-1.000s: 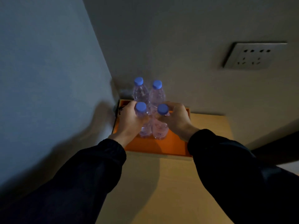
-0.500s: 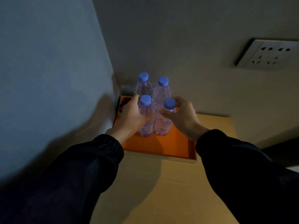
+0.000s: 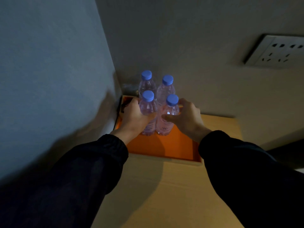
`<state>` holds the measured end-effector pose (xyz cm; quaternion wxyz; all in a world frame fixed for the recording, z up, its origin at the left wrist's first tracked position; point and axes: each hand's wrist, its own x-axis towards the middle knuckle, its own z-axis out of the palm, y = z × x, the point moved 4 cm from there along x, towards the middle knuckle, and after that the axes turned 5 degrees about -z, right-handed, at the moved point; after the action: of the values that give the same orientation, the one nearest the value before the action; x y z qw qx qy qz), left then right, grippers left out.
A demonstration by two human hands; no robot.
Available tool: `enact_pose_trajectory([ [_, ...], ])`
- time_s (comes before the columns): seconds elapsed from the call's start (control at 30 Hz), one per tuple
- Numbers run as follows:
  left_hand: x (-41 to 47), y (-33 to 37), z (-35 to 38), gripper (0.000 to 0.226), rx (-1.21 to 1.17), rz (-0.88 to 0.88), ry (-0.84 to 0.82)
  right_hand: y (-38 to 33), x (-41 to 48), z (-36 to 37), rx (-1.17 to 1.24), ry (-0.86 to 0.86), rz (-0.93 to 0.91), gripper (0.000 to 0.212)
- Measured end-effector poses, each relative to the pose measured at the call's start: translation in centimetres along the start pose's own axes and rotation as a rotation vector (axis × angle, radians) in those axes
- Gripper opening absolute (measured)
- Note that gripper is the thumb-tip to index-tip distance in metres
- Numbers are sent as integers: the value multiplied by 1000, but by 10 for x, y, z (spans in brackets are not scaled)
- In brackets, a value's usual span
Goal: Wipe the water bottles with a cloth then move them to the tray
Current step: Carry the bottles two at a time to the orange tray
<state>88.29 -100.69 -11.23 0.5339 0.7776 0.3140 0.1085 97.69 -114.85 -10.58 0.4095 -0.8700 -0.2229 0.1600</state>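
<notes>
My left hand (image 3: pixel 134 116) is holding the front-left bottle (image 3: pixel 148 107) in its grip, and my right hand (image 3: pixel 187 117) is gripping the front-right bottle (image 3: pixel 169 111). Both are standing on the tray (image 3: pixel 164 148) beneath. The back bottles (image 3: pixel 147 84) are crowding just beyond, so I'm judging that any sideways nudge risks toppling them.

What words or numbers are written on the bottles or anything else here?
No text can be read here.
Small dark mark low on the front left bottle: too blurred.
Like mark on the front right bottle: too blurred.
The wall socket: no writing shows.
</notes>
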Motion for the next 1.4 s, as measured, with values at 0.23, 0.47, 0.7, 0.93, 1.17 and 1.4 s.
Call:
enact_pose_trajectory([
  [0.23,10,-4,-3,44,-15,-27,-11,-3,6,4,-12,28,17,72],
  [0.47,15,-6,-2,46,-17,-3,3,0,9,10,14,11,39,73],
  [0.7,9,-9,-3,62,-66,4,0,4,5,11,90,-62,61,78],
  [0.93,14,-16,-4,38,20,19,43,6,8,13,48,-70,62,73],
  [1.17,18,-17,-4,48,44,11,100,6,7,15,71,-63,57,68],
  [1.4,17,-18,-2,54,53,27,102,8,8,15,97,-69,44,69],
])
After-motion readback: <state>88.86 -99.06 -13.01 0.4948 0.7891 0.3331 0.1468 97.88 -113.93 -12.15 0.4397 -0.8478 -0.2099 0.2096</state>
